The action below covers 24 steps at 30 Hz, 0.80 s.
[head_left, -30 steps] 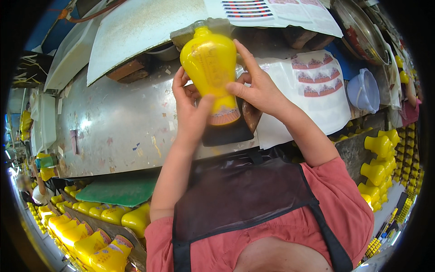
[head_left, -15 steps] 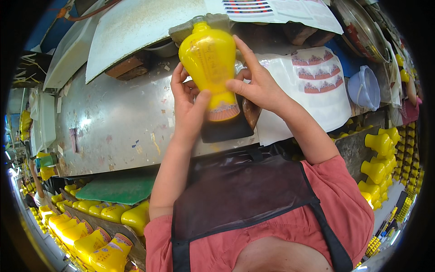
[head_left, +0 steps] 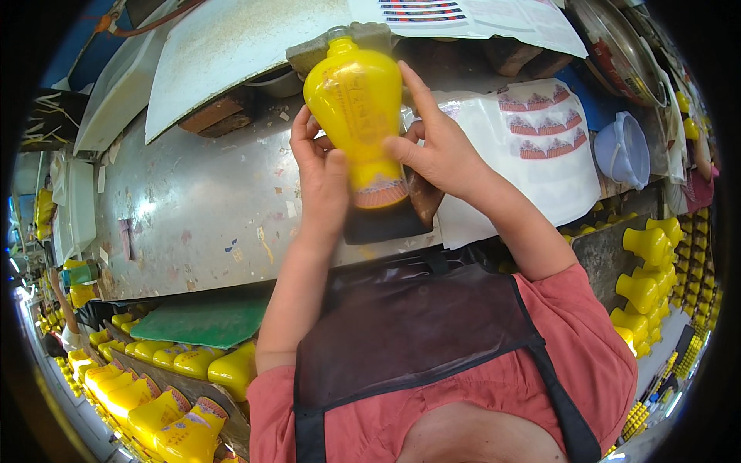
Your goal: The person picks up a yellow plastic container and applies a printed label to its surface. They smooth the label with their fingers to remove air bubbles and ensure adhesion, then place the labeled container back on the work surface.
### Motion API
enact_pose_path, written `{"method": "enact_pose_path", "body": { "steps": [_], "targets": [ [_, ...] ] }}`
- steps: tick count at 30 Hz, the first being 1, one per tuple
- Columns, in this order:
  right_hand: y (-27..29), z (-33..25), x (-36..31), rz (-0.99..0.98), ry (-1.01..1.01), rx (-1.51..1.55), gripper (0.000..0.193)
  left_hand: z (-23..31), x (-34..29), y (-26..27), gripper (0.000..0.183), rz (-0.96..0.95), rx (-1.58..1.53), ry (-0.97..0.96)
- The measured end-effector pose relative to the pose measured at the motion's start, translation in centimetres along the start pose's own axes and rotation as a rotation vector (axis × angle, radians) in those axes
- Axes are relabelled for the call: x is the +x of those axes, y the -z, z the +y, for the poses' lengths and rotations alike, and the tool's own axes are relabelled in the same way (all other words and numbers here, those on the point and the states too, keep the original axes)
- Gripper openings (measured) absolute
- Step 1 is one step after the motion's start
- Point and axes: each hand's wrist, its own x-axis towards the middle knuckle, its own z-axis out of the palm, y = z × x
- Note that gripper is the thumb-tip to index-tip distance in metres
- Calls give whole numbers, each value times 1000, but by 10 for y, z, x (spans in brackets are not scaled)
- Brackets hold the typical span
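Observation:
A yellow ceramic vase (head_left: 356, 108) with a patterned red band near its base is held above a scratched metal table (head_left: 185, 208). My left hand (head_left: 323, 176) grips its left side, thumb pressing near the band. My right hand (head_left: 437, 143) wraps the right side with fingers spread over the body. The vase's base stands over a dark block (head_left: 386, 222). Its narrow mouth points away from me, close to a grey pad (head_left: 340, 42).
A white sheet of red decals (head_left: 540, 147) lies right of the vase, beside a pale blue bowl (head_left: 622, 150). Rows of yellow vases fill racks at the lower left (head_left: 154, 386) and the right (head_left: 648, 270). A green mat (head_left: 201, 320) sits below the table.
The vase has shifted slightly up and away from me between both hands. My left thumb has slid down toward the patterned band.

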Motion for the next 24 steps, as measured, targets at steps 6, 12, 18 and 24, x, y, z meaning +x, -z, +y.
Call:
{"method": "enact_pose_path", "body": {
  "steps": [6, 12, 18, 24],
  "targets": [
    [-7, 1, 1, 50, 59, -36, 102, 2, 1, -2, 83, 32, 61, 52],
    [-5, 3, 2, 60, 80, -33, 102, 4, 1, 0, 85, 25, 90, 62],
    [-7, 4, 2, 33, 35, -23, 102, 2, 0, 0, 81, 12, 83, 68],
    [8, -13, 3, 182, 117, -60, 72, 9, 6, 9, 75, 23, 257, -54]
  ]
}}
